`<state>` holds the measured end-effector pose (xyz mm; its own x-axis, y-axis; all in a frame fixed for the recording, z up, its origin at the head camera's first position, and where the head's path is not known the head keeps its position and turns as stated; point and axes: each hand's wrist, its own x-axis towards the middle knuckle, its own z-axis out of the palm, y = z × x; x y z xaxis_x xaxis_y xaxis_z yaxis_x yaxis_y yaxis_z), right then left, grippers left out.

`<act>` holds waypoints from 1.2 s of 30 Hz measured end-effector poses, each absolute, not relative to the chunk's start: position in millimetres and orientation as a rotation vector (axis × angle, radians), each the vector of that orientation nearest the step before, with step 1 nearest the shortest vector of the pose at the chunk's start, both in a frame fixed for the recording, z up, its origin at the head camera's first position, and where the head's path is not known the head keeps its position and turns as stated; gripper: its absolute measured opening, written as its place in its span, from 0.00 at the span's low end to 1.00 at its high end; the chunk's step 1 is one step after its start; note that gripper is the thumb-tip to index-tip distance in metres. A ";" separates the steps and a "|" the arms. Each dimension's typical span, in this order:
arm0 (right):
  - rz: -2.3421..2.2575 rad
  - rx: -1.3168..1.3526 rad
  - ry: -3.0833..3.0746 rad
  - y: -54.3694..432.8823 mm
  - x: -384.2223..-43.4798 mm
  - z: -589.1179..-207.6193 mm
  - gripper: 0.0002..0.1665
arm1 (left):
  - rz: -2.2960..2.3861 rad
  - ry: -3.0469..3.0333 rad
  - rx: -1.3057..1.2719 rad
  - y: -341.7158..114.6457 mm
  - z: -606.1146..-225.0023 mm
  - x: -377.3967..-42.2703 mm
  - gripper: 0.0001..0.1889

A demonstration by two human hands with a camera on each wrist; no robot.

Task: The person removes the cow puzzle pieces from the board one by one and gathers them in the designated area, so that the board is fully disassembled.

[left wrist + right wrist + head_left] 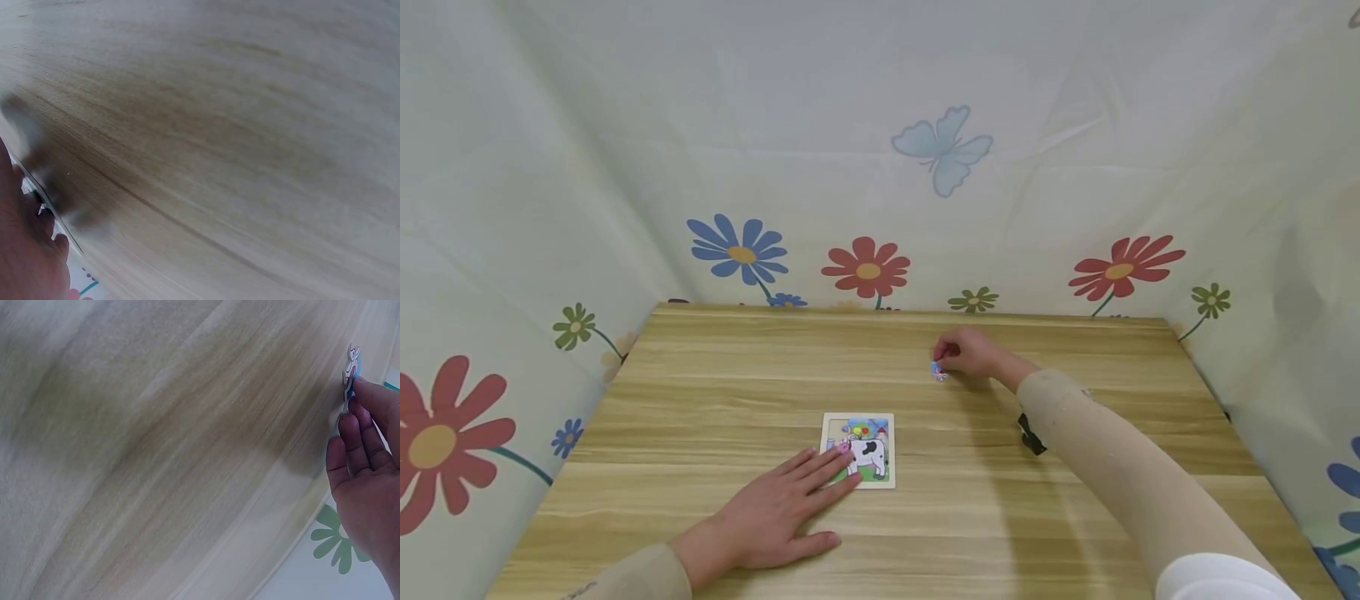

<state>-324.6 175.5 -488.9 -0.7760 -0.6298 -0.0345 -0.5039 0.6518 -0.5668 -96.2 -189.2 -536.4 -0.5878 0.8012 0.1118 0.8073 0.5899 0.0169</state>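
A square jigsaw puzzle board (891,450) with a cow picture lies on the table; its upper left part shows bare backing. My left hand (778,510) lies flat, its straight fingertips resting on the board's lower left part and covering some of the picture. Farther back and to the right, my right hand (973,354) pinches a small blue and white puzzle piece (937,372) between thumb and fingers. In the right wrist view that piece (352,365) stands out past the thumb, seen almost edge-on.
The wood-grain table (737,367) ends at a pale cloth backdrop (820,167) printed with flowers and a butterfly. A black strap piece (1032,435) shows under the right forearm.
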 end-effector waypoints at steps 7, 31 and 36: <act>-0.771 -0.922 2.641 174.0 -323.1 -487.0 0.03 | -0.100 -2.720 -1.385 -189.6 -535.6 -95.6 0.39; -0.890 -1.076 2.504 107.8 -284.3 -474.7 0.14 | -0.101 -2.759 -1.392 -189.0 -531.0 -97.2 0.39; -0.826 -1.140 2.475 90.5 -263.8 -479.0 0.16 | -0.098 -2.760 -1.391 -188.8 -530.6 -97.3 0.39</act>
